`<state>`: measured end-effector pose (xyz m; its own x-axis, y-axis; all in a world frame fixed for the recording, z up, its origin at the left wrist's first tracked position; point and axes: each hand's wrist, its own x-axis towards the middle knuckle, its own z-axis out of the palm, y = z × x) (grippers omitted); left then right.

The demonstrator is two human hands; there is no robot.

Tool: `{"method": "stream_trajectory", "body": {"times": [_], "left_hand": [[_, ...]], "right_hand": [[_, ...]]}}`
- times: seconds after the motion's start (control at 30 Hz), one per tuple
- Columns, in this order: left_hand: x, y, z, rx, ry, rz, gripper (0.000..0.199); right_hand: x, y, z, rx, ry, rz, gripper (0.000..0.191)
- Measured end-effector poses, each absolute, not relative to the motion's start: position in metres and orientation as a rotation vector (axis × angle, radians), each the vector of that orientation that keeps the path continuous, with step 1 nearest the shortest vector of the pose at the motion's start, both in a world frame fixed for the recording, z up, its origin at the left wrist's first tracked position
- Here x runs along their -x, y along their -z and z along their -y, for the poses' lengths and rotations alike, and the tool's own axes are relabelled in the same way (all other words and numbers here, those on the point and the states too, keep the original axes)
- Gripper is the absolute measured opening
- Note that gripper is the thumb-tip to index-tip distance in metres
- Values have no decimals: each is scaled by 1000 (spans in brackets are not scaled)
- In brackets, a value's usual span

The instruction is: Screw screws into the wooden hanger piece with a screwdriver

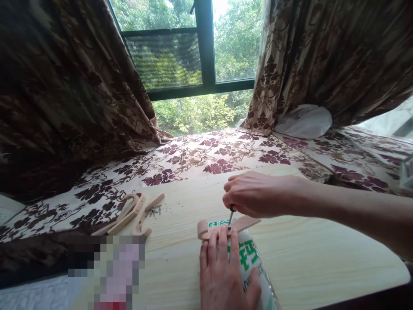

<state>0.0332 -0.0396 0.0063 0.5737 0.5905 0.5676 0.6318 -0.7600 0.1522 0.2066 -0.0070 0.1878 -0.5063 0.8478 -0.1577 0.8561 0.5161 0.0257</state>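
My right hand (247, 193) is closed in a fist round the top of a small screwdriver (231, 212); most of its handle is hidden. The thin shaft points down to a dark screw (229, 228) on a curved wooden piece (247, 222) with a rolled left end. Flat over the front edge of that piece lies my left hand (222, 271), fingers stretched out and fingertips touching the wood. Beneath both is a white plastic packet (258, 280) with green lettering, partly covered by the left hand.
More curved wooden pieces (129, 215) lie at the left of the pale wooden tabletop (180, 258). A small pile of screws (155, 211) is beside them. Behind are a floral cloth (209, 155), patterned curtains (80, 64) and a window (206, 51). A white bag (305, 121) rests at the back right.
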Motion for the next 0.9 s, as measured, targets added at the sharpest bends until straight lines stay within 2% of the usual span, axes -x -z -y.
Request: {"method": "stream_trajectory", "body": {"times": [0.9], "left_hand": [[-32, -5, 39, 2701, 921, 1046, 54]], "right_hand": [[-189, -182, 0, -1286, -21, -2629, 18]]}}
